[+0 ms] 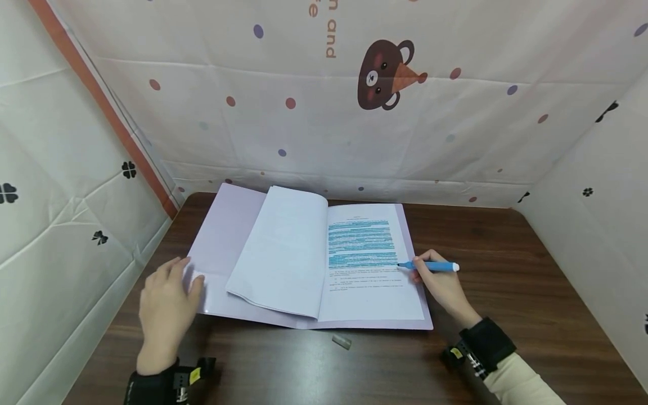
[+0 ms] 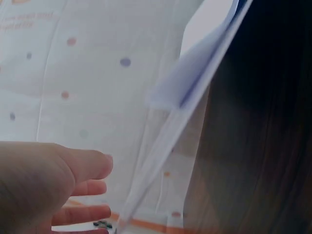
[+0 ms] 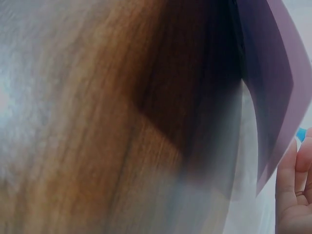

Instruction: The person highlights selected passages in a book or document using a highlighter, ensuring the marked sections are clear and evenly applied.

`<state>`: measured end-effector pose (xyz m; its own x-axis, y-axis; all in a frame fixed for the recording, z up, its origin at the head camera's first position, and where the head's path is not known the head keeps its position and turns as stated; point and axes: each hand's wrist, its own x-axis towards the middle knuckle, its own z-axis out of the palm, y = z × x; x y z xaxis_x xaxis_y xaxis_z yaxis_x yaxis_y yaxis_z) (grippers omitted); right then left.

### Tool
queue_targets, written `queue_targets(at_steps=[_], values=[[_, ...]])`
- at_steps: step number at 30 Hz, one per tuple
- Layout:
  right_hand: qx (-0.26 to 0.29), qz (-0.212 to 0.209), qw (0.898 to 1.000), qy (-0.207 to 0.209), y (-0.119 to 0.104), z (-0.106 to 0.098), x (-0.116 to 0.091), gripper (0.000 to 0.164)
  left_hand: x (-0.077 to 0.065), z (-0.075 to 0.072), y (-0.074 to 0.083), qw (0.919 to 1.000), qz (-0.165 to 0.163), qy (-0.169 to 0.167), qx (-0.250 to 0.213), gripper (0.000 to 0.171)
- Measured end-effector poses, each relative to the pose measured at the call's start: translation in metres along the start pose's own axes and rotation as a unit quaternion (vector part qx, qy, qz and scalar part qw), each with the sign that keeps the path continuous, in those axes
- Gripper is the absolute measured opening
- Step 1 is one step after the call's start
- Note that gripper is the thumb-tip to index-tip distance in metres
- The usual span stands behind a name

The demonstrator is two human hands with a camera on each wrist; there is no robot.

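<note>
In the head view, my right hand point(image 1: 445, 289) pinches a blue highlighter point(image 1: 435, 266) with a white end. Its dark tip is at the right end of the lowest blue-marked line on the printed page point(image 1: 374, 304). Most of the upper text there is covered in blue strokes; several plain lines stand below. The page lies in an open pale lilac folder point(image 1: 228, 225), with blank turned sheets point(image 1: 286, 253) folded over to the left. My left hand point(image 1: 167, 306) rests at the folder's lower left edge, fingers relaxed. In the right wrist view, my fingers point(image 3: 287, 175) show beside the folder's edge.
A small grey-green piece point(image 1: 341, 341) lies on the dark wood table point(image 1: 283, 371) just in front of the folder. Patterned white cloth point(image 1: 314, 129) hangs behind the table and along both sides. Black straps with small cameras circle both wrists.
</note>
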<state>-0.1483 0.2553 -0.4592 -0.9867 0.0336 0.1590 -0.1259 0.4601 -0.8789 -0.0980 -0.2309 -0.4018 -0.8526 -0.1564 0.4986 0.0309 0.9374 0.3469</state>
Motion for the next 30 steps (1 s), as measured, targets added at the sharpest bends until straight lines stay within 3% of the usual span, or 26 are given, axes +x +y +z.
queue_targets(at_steps=[6, 13, 14, 17, 22, 30], values=[[-0.02, 0.003, 1.0, 0.019, 0.046, -0.001, 0.012, 0.034, 0.0, -0.007, -0.016, 0.9962, -0.08, -0.031, 0.014, 0.044], [-0.027, -0.008, 0.999, 0.035, 0.061, -0.004, 0.018, 0.03, -0.003, -0.005, -0.021, 0.9889, -0.141, -0.044, 0.016, 0.044], [-0.003, -0.014, 1.0, 0.027, 0.055, -0.006, 0.016, 0.028, -0.004, -0.005, -0.021, 0.9884, -0.145, -0.042, 0.016, 0.043], [0.001, -0.018, 0.999, 0.028, 0.055, -0.007, 0.016, 0.031, -0.004, -0.004, -0.022, 0.9863, -0.159, -0.041, 0.013, 0.041], [-0.023, -0.006, 0.999, 0.046, 0.061, -0.007, 0.018, 0.033, -0.005, -0.002, -0.024, 0.9832, -0.177, -0.046, 0.004, 0.041], [-0.008, -0.005, 0.999, 0.053, 0.066, -0.008, 0.019, 0.03, -0.009, 0.0, -0.025, 0.9849, -0.169, -0.039, -0.004, 0.037]])
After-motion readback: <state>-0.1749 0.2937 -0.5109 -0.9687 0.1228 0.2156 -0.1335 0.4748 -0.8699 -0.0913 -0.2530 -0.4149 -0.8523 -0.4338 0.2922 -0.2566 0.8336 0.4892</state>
